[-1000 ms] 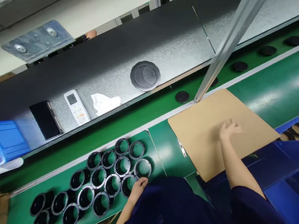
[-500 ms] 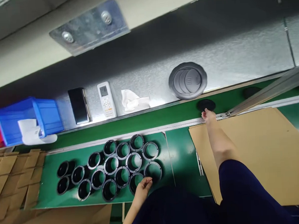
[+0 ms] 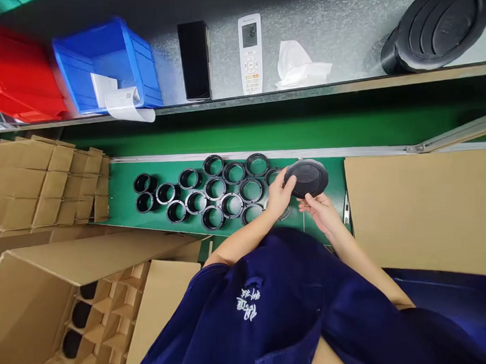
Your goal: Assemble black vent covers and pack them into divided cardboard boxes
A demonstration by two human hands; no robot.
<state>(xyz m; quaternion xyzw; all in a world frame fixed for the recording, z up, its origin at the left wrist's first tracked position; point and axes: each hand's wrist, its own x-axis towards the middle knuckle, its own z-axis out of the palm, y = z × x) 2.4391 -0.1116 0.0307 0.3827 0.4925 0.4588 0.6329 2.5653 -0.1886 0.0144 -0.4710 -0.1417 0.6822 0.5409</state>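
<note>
In front of my body I hold a black round air vent (image 3: 307,177), its flat face turned up. My left hand (image 3: 279,193) is closed on its left edge, thumb over the face. At the lower rim, the fingertips of my right hand (image 3: 321,211) grip the same vent. Behind and to the left of my hands, several black open rings (image 3: 215,188) stand grouped on the green bench (image 3: 120,175). My left hand hides part of the rings nearest it.
The metal shelf holds a larger black vent (image 3: 442,25), tissue (image 3: 302,65), remote (image 3: 251,54), phone (image 3: 195,59), blue bin (image 3: 143,67) and red bin (image 3: 13,69). Cardboard sheets (image 3: 427,210) lie right. A divided carton (image 3: 37,301) stands lower left, below stacked cardboard dividers (image 3: 35,182).
My right hand has come back from under the shelf with the black vent. My left hand has left the rings and now grips the vent too. The view has shifted.
</note>
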